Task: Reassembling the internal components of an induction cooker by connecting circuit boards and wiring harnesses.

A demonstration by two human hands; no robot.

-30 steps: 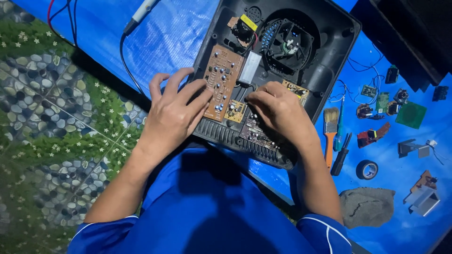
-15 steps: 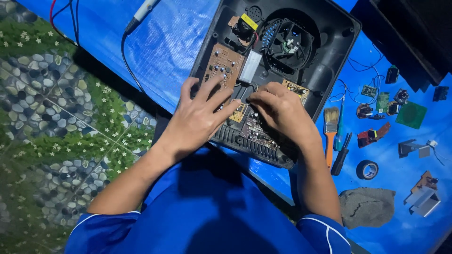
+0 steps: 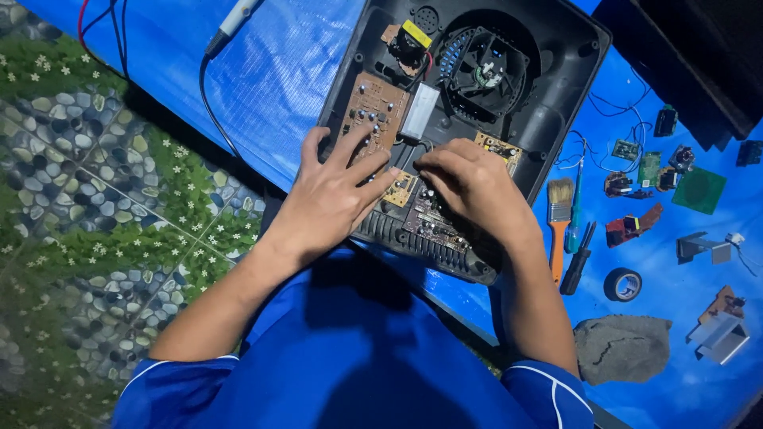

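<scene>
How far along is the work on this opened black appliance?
Done: the black housing lies open, fan and brown circuit board exposed; loose parts lie on the blue tarp. In hand: left hand and right hand meet over a small board. Left: boards remain inside, with no cover fitted.

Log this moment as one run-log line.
left hand: on brown circuit board | right hand: fingertips on lower board | black casing: open | fan: exposed
</scene>
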